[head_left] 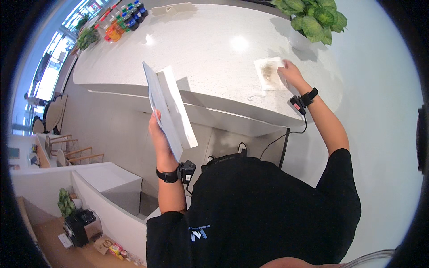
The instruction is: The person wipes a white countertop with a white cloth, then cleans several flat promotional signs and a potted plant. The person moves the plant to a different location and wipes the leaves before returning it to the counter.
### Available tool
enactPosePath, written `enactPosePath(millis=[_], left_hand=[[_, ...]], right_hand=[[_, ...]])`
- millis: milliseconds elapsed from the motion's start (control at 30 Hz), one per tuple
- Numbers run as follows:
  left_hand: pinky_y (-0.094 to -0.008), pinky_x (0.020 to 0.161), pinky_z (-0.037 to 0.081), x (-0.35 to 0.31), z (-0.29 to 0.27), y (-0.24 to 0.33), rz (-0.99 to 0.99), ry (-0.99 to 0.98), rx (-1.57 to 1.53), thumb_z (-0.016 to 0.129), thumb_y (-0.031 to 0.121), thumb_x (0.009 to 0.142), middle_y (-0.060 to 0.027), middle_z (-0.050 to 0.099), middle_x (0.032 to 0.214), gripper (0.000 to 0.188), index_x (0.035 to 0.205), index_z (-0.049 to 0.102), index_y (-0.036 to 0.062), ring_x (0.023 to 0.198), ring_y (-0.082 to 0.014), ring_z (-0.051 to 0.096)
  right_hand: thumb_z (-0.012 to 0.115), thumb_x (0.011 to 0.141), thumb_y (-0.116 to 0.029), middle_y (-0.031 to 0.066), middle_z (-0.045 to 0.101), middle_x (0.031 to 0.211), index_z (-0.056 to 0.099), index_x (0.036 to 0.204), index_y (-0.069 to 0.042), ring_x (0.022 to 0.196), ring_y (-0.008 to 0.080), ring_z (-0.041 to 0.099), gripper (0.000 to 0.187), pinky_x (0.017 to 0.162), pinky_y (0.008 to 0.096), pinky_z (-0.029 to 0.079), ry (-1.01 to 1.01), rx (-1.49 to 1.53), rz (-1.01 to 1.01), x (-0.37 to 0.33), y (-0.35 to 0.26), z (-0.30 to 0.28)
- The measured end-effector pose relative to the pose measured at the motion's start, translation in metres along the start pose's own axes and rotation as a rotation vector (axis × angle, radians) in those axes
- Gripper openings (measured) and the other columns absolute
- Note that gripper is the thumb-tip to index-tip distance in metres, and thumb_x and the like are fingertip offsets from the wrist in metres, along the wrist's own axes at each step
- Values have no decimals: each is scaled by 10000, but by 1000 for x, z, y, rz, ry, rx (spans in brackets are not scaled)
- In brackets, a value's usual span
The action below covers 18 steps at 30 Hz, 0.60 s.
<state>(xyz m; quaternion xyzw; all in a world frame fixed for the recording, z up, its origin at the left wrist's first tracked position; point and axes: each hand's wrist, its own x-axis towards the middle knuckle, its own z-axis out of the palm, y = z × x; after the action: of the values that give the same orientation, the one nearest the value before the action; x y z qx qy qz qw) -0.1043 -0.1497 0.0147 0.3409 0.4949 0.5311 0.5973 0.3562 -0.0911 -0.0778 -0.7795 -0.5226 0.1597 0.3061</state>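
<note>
My left hand (161, 138) is closed round the lower part of a flat light-blue and white thing like a book or folder (167, 107). It is held upright and tilted in front of the counter's near edge, its white side turned to the right. Over on the right, my right hand (292, 75) has its fingers curled at the right edge of a white paper sheet (263, 80). A grey-brown smudge or loose matter covers the sheet's middle. Whether the fingertips pinch the sheet or something small is hidden.
The sheet lies on a long white counter (201, 44). A potted plant (300, 41) stands just behind my right hand. Several drink bottles (125, 20) and a pale tray-like object (174, 9) are at the far left. A cable (281, 142) hangs from my right wrist device.
</note>
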Motion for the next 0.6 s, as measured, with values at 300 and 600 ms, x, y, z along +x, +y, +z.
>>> enactPosePath(millis=[300, 600], left_hand=[[-309, 840, 426, -8, 10, 3, 10, 56, -12, 514, 527, 885, -87, 548, 1094, 638, 1259, 476, 12, 985, -190, 528], [-302, 818, 437, -10, 16, 6, 50, 87, -15, 509, 506, 885, -94, 570, 1063, 618, 1227, 497, -8, 960, -183, 548]], right_hand=[[658, 825, -229, 122, 580, 922, 659, 1043, -36, 865, 291, 547, 291, 773, 389, 447, -233, -198, -606, -101, -60, 2], [616, 838, -136, 53, 603, 754, 661, 879, -16, 720, 233, 586, 135, 672, 331, 471, -176, -51, -516, -97, -54, 25]])
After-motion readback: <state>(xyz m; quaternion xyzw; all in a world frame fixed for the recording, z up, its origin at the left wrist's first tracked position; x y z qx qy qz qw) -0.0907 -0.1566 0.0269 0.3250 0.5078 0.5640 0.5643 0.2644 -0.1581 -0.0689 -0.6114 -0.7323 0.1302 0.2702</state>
